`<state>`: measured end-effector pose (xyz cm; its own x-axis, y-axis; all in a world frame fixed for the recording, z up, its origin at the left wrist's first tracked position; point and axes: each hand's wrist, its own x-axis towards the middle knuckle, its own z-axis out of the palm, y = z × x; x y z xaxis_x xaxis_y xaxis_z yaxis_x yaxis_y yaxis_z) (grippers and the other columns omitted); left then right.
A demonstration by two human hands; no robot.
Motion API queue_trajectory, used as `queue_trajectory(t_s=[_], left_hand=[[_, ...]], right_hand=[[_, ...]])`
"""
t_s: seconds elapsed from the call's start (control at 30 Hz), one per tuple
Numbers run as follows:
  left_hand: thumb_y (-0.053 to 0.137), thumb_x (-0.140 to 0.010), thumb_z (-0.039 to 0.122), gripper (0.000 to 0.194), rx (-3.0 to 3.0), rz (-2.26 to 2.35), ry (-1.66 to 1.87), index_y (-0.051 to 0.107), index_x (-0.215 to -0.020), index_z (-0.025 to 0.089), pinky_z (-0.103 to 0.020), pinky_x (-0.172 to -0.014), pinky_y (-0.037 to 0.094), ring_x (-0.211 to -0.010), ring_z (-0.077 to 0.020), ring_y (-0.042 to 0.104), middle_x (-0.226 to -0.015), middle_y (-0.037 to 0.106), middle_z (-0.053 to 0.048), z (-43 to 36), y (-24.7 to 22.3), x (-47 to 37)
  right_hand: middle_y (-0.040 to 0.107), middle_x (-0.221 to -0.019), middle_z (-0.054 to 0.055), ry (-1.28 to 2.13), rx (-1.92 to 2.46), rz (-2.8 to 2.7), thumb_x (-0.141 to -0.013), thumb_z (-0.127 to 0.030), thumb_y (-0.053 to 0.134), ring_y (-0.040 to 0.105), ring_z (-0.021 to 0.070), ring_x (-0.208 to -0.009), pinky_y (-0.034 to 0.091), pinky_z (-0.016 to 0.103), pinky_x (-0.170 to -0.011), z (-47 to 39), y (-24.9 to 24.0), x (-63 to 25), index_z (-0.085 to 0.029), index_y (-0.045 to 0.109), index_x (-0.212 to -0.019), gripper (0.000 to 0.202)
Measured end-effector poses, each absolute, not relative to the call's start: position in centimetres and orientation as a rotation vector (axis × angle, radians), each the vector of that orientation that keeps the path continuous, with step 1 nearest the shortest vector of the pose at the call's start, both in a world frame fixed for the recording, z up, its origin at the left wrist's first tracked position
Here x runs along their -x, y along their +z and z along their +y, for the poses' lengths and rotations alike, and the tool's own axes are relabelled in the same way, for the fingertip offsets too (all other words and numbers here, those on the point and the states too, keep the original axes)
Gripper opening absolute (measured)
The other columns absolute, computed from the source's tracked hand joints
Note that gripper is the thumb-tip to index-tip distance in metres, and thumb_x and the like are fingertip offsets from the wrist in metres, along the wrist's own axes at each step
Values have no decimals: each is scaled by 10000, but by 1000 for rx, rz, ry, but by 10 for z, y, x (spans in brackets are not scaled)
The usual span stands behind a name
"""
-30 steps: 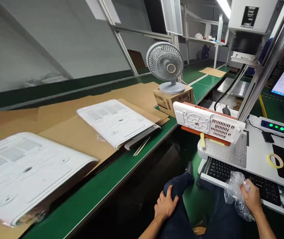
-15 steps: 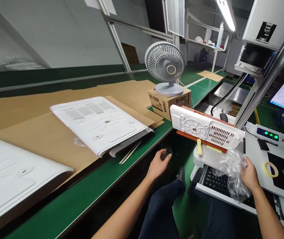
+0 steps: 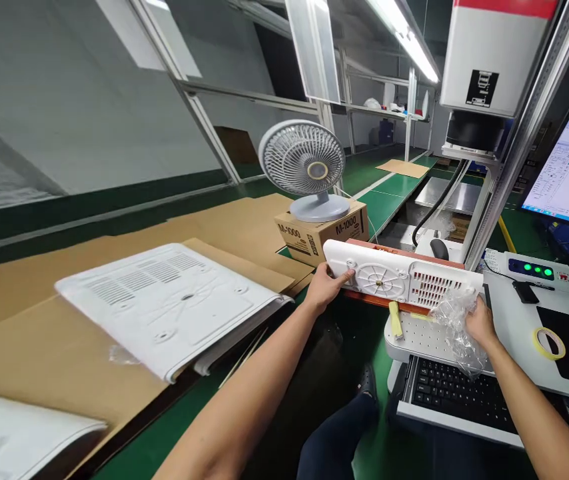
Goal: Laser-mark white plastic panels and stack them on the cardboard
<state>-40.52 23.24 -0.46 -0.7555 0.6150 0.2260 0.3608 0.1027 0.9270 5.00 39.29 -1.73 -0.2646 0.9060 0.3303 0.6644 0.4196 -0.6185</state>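
Left hand [image 3: 325, 288] pinching white panel [image 3: 399, 281] end | right hand [image 3: 479, 325] clutching plastic bag [image 3: 457, 320] (beneath panel)

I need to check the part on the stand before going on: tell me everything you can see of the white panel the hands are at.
The white panel looks like moulded plastic, long and rectangular. It has a round spoked grille with a brass-coloured centre, a slotted vent block toward its right and small screw bosses. It stands tilted on edge against an orange holder on the perforated plate. The left hand grips its left end; the right hand, holding a crumpled clear plastic bag, is at its lower right corner.
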Motion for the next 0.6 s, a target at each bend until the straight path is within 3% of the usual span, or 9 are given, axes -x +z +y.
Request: queue_trajectory(t_s=[0.23, 0.6], left_hand=[[916, -725, 706, 872, -987, 2177, 1723, 619, -1341, 164, -432, -982, 523, -1102, -331, 696, -1276, 739, -152, 234, -15, 412], [976, -605, 623, 808, -959, 2109, 1796, 703, -1174, 120, -387, -902, 542, -995, -302, 700, -1145, 778, -157, 234, -3, 408]], right_hand=[[766, -1246, 131, 507, 1427, -2000, -942, -221, 637, 725, 315, -1115, 513, 340, -880, 384, -11, -41, -155, 660, -1341, 406], [795, -1083, 101, 536, 1421, -1926, -966, -224, 655, 725, 280, -966, 442, 293, -771, 375, -4, -40, -166, 718, -1219, 267]])
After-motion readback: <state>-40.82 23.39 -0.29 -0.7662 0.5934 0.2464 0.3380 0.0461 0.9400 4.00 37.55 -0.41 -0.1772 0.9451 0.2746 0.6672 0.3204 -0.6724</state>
